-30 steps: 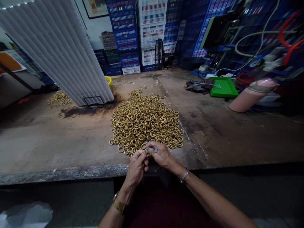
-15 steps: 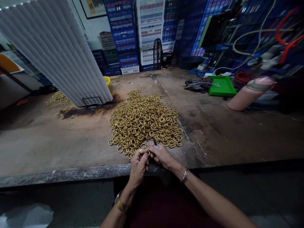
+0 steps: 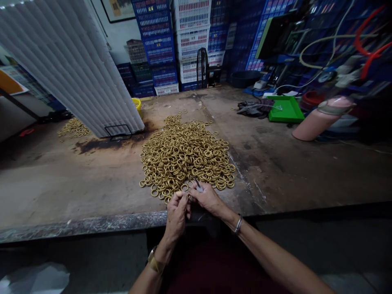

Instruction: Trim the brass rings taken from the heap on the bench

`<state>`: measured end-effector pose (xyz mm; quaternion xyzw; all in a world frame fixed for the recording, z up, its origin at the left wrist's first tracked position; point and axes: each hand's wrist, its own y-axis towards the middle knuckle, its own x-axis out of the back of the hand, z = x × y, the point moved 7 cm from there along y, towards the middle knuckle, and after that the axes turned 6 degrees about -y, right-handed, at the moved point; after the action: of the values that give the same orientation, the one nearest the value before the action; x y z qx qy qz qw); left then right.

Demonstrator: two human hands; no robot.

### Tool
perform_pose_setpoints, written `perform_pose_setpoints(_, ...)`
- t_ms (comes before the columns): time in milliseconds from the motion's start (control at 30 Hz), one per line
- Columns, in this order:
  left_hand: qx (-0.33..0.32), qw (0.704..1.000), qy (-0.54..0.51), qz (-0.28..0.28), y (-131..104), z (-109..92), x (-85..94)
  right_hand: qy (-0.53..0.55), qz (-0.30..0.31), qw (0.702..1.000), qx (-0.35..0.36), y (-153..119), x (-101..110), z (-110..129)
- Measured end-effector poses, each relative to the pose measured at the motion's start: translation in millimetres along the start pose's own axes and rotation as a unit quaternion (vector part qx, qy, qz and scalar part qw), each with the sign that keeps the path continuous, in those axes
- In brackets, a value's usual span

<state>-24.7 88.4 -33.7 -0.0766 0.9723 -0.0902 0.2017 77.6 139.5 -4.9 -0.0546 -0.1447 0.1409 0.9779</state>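
A large heap of brass-coloured rings (image 3: 186,155) lies on the brown table (image 3: 101,183). At the heap's near edge, above the table's front edge, my left hand (image 3: 177,210) pinches a ring (image 3: 188,196), which is mostly hidden by the fingers. Close on its right, my right hand (image 3: 206,198) is closed around a small tool with a grey body and dark tip (image 3: 199,187). The fingertips of both hands meet at the ring. Whether the tool touches it cannot be made out.
A tall corrugated white panel (image 3: 70,61) leans at the left beside a smaller ring pile (image 3: 73,128). A yellow container (image 3: 137,105) stands behind it. Toward the right are a dark cloth (image 3: 254,108), a green tray (image 3: 286,109) and a pink bottle (image 3: 318,121).
My fingers have shifted slightly around the ring, which shows less now. The tool in my right hand has tilted and moved a little left.
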Motion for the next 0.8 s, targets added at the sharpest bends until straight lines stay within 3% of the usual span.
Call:
perform_pose_setpoints(167, 0.008, 1.000, -0.001, -0.004, 0, 2, 1.9, -0.027, -0.012, 0.999, 0.014, 1, 1, -1)
perform_pose_setpoints(333, 0.084, 0.995, -0.048, 0.040, -4, 4, -6.6, -0.042, -0.007, 0.999, 0.019, 3, -1, -6)
perform_pose_setpoints(467, 0.069, 0.995, -0.058, 0.042, -3, 0, -8.8, -0.067, -0.018, 0.997, 0.021, 3, 3, -10)
perform_pose_setpoints(533, 0.054, 0.997, -0.048, 0.027, -2, -1, -6.3, -0.152, -0.037, 0.985, 0.070, 1, 7, -6)
perform_pose_setpoints(633, 0.037, 0.999, -0.021, 0.010, 1, -1, -2.5, -0.289, -0.006, 0.946, 0.144, -8, 2, -1)
perform_pose_setpoints(800, 0.012, 0.999, 0.036, 0.020, 3, -4, -3.4, -0.399, 0.035, 0.905, 0.143, -17, -5, -3)
